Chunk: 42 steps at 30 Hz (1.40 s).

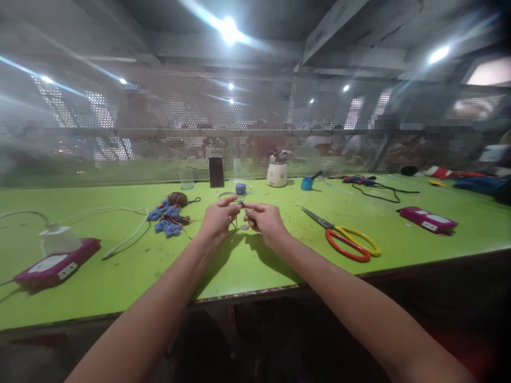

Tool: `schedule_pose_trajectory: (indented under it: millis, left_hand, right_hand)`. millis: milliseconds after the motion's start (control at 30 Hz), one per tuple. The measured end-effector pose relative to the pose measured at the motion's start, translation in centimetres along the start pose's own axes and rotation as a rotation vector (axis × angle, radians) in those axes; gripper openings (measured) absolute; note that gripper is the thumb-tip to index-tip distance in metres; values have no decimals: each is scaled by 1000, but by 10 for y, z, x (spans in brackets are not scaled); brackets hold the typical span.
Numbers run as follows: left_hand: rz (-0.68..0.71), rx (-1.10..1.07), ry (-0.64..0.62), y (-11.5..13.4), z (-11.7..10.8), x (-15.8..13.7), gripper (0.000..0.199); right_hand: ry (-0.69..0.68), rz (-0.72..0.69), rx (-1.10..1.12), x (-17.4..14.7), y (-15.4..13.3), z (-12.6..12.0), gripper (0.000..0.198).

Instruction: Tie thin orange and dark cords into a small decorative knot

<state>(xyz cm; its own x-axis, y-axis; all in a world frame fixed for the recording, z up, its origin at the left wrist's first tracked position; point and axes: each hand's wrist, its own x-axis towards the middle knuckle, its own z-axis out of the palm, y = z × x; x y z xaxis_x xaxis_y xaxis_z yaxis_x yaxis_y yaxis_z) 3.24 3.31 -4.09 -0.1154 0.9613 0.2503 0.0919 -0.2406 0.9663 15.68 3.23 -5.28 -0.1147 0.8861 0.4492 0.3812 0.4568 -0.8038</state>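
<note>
My left hand (219,217) is closed in a pinch above the middle of the table, on a small dark piece of yarn work (241,204). A reddish-orange strand crosses its index finger, and a dark strand hangs below. From the right, my right hand (265,219) meets it, thumb and index finger pinched at the same piece. Whether a thin tool sits in the right fingers I cannot tell. Just beyond the hands lies a small ball of blue yarn (240,189). Left of them are blue crocheted flower shapes (167,227) beside a brown variegated yarn ball (177,199).
Large scissors (351,243) with red and yellow handles lie to the right. Purple power strips (429,220) sit on both sides, the left one with a white charger (59,239) and cable. A phone (216,172), a bottle (277,173) and a blue pot (307,183) stand along the mesh partition.
</note>
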Motion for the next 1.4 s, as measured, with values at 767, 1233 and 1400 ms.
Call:
schedule_pose_trajectory:
  millis: [767,1233,1400]
  left_hand:
    - [101,-3,19,19,-25,-5,28]
    - [-53,-58,-176,18,-36,2,23]
    - [-76,-8,-208,22,-38,-1,24]
  right_hand:
    - [-148,-432,-822,-9,-9,-32,42]
    - [-283,-443,-813,-3,-14,-43,38]
    - [-316,-436,-835,-4,-16,-44,39]
